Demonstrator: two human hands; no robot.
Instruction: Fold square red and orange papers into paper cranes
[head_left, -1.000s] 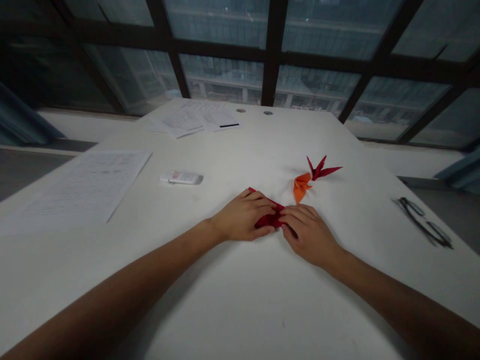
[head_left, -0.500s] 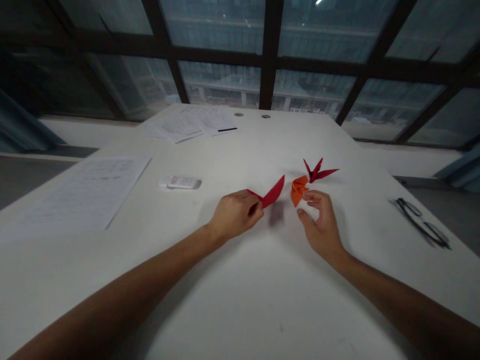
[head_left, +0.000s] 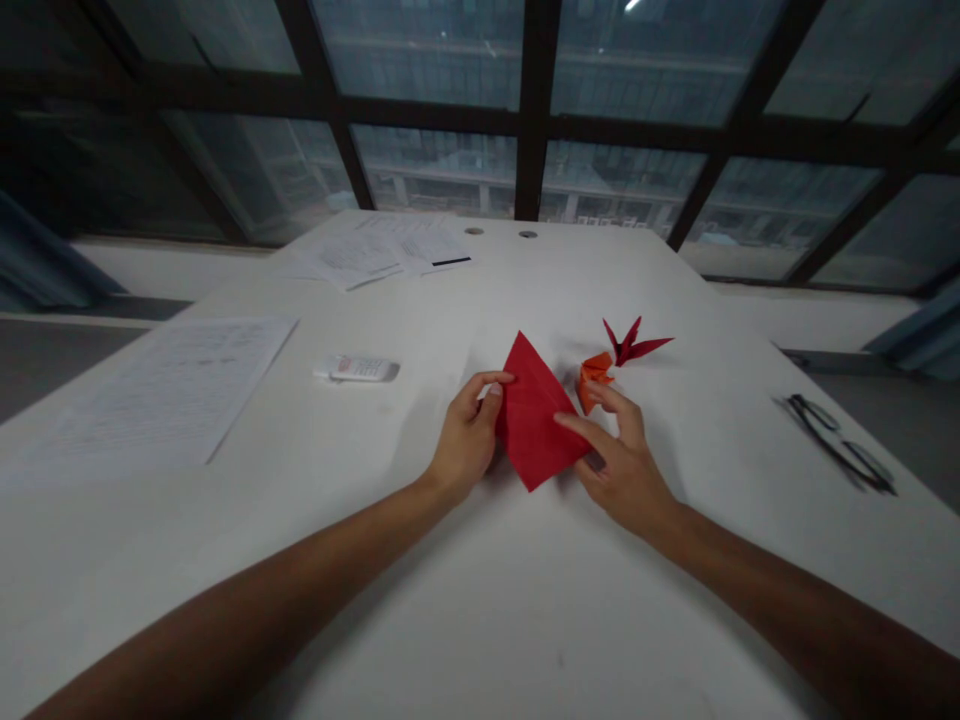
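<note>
A red sheet of origami paper (head_left: 536, 420) is held up above the white table, its flat face toward me and one corner pointing away. My left hand (head_left: 469, 425) pinches its left edge between thumb and fingers. On the right edge, my right hand (head_left: 619, 455) grips the paper, with the index finger over its face and the thumb hidden behind. Just beyond the right hand sits an orange folded paper piece (head_left: 595, 375), partly covered by the fingers. Behind that stands a dark red origami crane (head_left: 630, 345) with pointed tips.
A white tube-like item (head_left: 356, 369) lies left of the hands. Printed sheets (head_left: 165, 390) cover the table's left side, and more papers (head_left: 352, 250) with a black pen (head_left: 451, 262) lie at the back. Black-framed glasses (head_left: 840, 443) rest near the right edge.
The red paper, earlier held edge-on by my left hand alone, is now turned to show its broad face. My right hand has moved from beside the orange piece onto the paper's right edge.
</note>
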